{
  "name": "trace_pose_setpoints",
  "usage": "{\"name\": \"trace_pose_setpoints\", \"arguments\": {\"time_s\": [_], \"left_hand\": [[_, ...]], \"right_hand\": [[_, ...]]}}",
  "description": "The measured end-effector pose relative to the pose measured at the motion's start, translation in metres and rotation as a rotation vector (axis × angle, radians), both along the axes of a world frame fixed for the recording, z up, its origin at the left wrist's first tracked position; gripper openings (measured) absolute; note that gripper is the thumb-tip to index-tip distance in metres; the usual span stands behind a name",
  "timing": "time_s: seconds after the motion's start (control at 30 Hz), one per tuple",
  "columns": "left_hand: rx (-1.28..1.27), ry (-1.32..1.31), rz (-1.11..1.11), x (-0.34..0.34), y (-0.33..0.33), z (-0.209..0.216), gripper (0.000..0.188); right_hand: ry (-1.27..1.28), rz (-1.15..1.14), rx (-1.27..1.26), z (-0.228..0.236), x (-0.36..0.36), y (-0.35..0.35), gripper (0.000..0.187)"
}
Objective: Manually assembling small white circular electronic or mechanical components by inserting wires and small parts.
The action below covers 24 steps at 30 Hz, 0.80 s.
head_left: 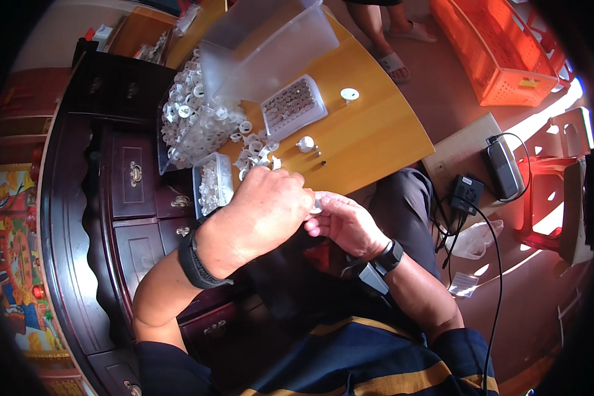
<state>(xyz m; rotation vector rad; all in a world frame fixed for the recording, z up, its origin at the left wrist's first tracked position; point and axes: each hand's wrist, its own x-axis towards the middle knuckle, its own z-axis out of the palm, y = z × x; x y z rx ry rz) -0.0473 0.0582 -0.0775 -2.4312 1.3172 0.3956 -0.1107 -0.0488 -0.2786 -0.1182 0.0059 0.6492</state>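
My left hand and my right hand meet just off the near edge of the wooden table. Between thumb and fingers of the right hand is a small white round plastic part. The left hand's fingers are closed right beside it, seen from the back, so what they grip is hidden. Beyond the hands, loose white plastic rings lie piled on the table. A white round part stands to their right with a few tiny dark pieces, and another white disc-shaped part lies farther off.
A large clear bin of white parts stands at the table's left, near a small tub. A white tray holds rows of small metallic pieces. Dark drawers line the left; an orange crate, cables and a charger are right.
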Motion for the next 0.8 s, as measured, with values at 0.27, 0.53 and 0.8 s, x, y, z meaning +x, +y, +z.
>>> {"name": "trace_pose_setpoints", "arguments": {"time_s": [0.27, 0.53, 0.8], "left_hand": [[0.012, 0.073, 0.099, 0.007, 0.001, 0.005, 0.013], [-0.01, 0.158, 0.092, 0.015, 0.005, 0.006, 0.012], [-0.147, -0.092, -0.215, 0.009, -0.021, 0.038, 0.005]], "right_hand": [[-0.009, -0.023, -0.029, 0.003, -0.001, 0.0, 0.034], [-0.016, -0.021, -0.05, 0.007, -0.003, 0.003, 0.033], [-0.023, -0.064, -0.054, 0.004, 0.0, 0.002, 0.031]]}}
